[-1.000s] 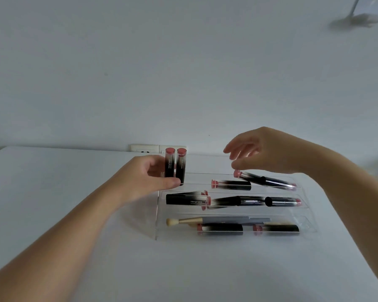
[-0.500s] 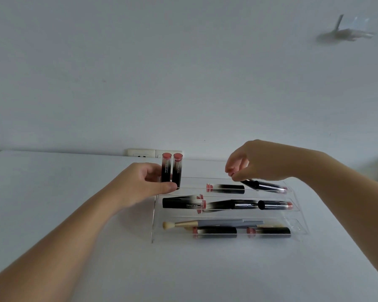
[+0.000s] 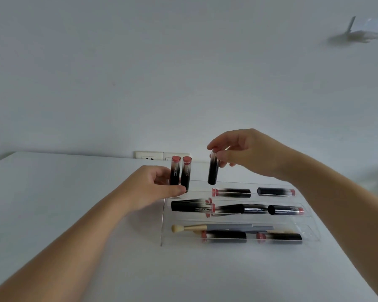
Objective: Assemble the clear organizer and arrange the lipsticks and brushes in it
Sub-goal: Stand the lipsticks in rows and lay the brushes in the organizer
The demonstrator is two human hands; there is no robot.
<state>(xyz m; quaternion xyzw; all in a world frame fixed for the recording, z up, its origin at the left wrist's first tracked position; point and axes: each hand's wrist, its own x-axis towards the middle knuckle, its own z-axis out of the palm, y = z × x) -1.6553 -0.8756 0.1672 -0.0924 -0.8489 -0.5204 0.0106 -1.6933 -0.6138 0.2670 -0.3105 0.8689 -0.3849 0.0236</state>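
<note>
Organizer is assembled as far as I can see: clear stepped tray on the white table, three tiers, near to far.

Near tier: a brush with a pale tip pointing left, grey handle, lying flat, plus two black lipsticks lying flat just in front of it, left and right. I count this row loaded but nothing stands up.

Middle tier: a long black tube at the left, then what looks like another brush or liner and one more lipstick to the right, overlapping end to end. Blurry, can't separate them cleanly.

Far tier: two lipsticks lying flat at centre and right. At the far left end my left hand grips two upright lipsticks, thumb in front, fingers behind, steadying them standing side by side, touching. My right hand pinches a third lipstick by its top end, held upright, hanging just above the far tier, right of the standing pair, not yet set down.

Judgement: assembly done, all items are in or over the tray, the rest is arranging. I'd say past halfway; standing the far row up looks like the current step, two flat ones left there.

Wall outlet behind the tray.
</note>
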